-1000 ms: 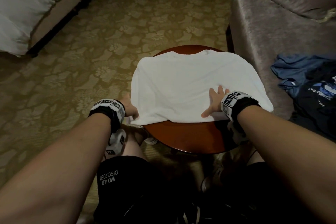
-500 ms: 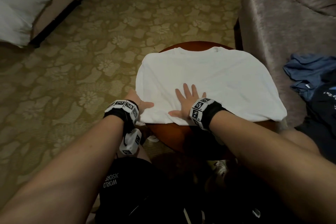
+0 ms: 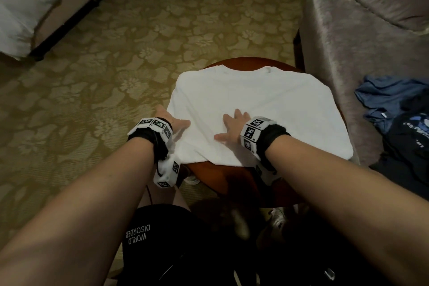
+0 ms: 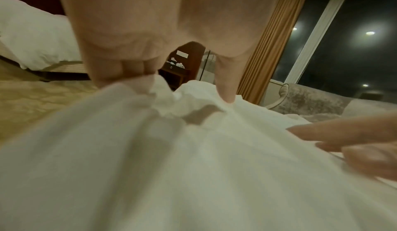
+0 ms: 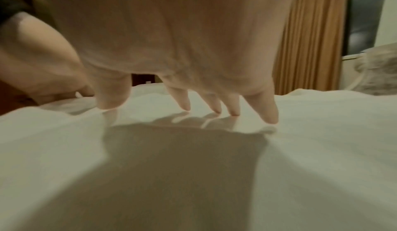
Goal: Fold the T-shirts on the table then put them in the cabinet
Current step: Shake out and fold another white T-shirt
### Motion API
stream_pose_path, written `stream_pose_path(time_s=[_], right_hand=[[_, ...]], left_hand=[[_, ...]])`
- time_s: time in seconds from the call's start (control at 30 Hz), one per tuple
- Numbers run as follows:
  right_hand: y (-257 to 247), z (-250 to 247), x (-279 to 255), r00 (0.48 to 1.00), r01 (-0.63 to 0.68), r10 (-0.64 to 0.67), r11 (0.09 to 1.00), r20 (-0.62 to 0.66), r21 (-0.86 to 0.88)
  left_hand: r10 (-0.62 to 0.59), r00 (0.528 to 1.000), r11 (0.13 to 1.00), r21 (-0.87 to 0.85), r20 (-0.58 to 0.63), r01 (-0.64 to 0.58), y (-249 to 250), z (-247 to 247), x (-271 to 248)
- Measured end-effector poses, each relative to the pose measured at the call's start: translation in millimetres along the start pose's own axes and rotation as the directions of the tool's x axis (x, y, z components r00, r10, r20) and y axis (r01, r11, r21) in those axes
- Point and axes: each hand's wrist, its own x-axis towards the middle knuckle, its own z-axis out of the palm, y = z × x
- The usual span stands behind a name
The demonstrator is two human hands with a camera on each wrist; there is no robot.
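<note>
**White shirt spread over the round table**

The white T-shirt (image 3: 255, 109) overhung the table (image 3: 222, 176) on both sides. The left hand (image 3: 173, 121) pinched bunched fabric at its left edge; the right hand (image 3: 234, 126) pressed flat, fingers spread. Open carpet (image 3: 116, 65) lay leftward, the sofa (image 3: 359, 42) close rightward.

White T-shirt (image 3: 255, 109): you have it spread flat at frame centre on the round counter (image 3: 222, 176), collar toward the top, edges draping over both sides, its lower-left edge bunched. Blue and dark T-shirts (image 3: 399, 109): crumpled at right edge.
</note>
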Motion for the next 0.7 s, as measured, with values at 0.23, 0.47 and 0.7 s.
stream_pose_path(time_s=[0.23,0.47,0.7], right_hand=[[71,-5,-12,0.976,-0.213,0.215,0.976,-0.034,0.047],[89,5,-11,0.963,-0.265,0.265,0.964,0.039,-0.012],[90,6,-11,0.962,-0.268,0.268,0.963,0.059,-0.013]], left_hand=[[0.009,0.999,0.997,0.072,0.032,-0.011,15,5,3],[0.157,0.987,0.984,0.080,0.035,-0.160,14,15,18],[0.096,0.993,0.976,-0.202,0.073,-0.080,29,6,-6]])
